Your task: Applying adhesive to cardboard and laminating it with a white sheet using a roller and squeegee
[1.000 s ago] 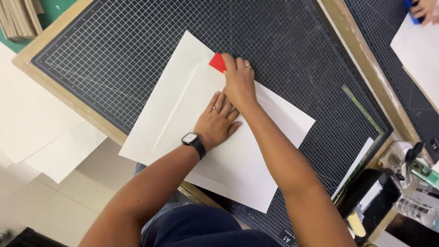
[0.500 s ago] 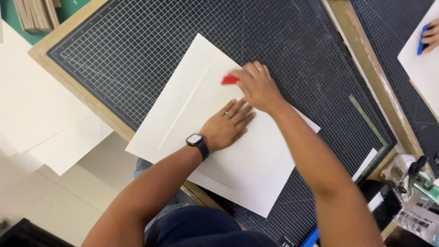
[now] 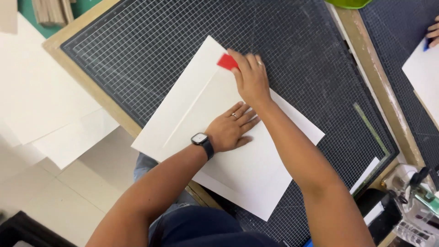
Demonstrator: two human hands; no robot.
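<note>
The red scraper (image 3: 227, 61) is now held by the right hand (image 3: 251, 78) near the top edge of the white sheet (image 3: 256, 169); half a second ago it was seen lower, closer to the left hand (image 3: 231, 129), and one second ago it was again near the top. So a back-and-forth stroke along the sheet is indicated (probably a smoothing or creasing pass). The right fingers are closed on the scraper. The left hand is laid flat and open on the sheet, gripping nothing, and has barely moved. The sheet lies on the cutting mat (image 3: 151, 50), with one corner over the table edge. Most of the scraper is hidden by the fingers, so its shape cannot be told. Another person's hand (image 3: 433, 33) is cut off at the right border.
</note>
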